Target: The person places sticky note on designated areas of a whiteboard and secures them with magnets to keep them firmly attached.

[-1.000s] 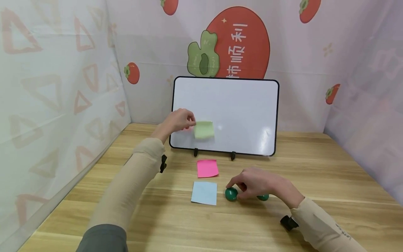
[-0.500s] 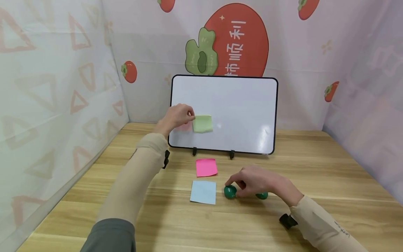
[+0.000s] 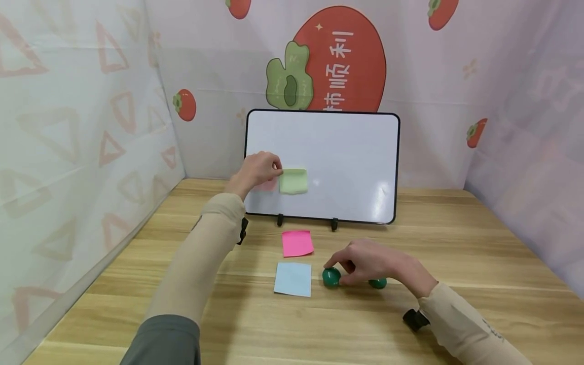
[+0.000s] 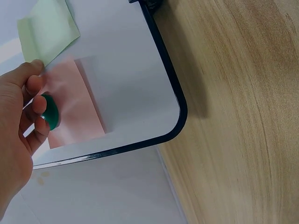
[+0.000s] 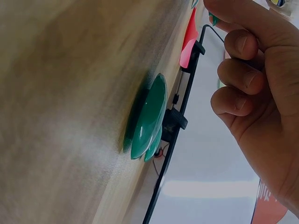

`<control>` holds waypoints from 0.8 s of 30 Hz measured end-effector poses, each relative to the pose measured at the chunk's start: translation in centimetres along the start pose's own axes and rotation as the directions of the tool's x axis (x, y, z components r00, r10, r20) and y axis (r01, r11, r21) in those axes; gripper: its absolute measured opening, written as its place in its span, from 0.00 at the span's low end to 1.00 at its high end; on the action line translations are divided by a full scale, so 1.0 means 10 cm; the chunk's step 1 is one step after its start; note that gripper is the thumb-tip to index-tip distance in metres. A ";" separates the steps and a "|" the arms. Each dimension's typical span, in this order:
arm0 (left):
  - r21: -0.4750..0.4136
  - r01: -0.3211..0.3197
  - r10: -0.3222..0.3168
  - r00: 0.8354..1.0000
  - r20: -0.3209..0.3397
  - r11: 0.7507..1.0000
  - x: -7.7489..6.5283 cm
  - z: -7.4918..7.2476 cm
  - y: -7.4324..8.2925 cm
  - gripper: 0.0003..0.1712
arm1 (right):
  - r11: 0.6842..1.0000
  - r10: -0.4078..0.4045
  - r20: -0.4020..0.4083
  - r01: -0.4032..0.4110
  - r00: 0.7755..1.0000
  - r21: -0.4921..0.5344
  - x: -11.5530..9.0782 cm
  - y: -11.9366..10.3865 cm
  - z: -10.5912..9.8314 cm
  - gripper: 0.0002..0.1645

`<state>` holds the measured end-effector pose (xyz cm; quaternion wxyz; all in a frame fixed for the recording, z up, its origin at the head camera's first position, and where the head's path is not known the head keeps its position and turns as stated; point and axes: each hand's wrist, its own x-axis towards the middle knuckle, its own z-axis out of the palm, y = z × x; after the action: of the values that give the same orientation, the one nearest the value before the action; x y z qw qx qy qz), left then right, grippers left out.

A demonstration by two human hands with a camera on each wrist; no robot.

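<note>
The green note [image 3: 293, 181] is pinched at its upper left corner between the thumb and finger of the left hand [image 3: 257, 170] and is positioned in front of the whiteboard [image 3: 347, 152]; contact with the board cannot be confirmed. Beside it, a pale red note [image 4: 77, 107] is located on the board, with a green disc [image 4: 51, 112] partly covered by the fingers. A green magnet [image 3: 331, 277] is clamped between the thumb and index finger of the right hand [image 3: 367, 261], above the desk [image 3: 296, 329], just beside the blue note [image 3: 293, 279]. The bright pink note [image 3: 297, 244] is laid behind the blue one.
</note>
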<state>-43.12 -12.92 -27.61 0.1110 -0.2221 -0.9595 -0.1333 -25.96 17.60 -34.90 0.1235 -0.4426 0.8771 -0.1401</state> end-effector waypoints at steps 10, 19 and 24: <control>0.020 -0.001 0.001 1.000 -0.013 1.000 -0.01 0.00 0.00 0.09 | 0.999 -0.031 -0.018 0.031 0.999 -0.023 0.09 -0.04 -0.01 0.20; 0.042 -0.005 0.006 1.000 -0.006 0.999 0.01 -0.01 0.00 0.09 | 0.987 -0.101 -0.108 0.086 0.989 -0.136 0.22 -0.05 -0.16 0.21; 0.033 -0.001 0.001 1.000 0.010 0.999 0.01 0.00 0.01 0.09 | 0.980 -0.126 -0.145 0.100 0.981 -0.174 0.30 -0.05 -0.23 0.21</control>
<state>-43.18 -12.81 -27.57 0.1102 -0.2213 -0.9620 -0.1162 -28.10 15.19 -32.89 0.0093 -0.4881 0.8661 -0.1076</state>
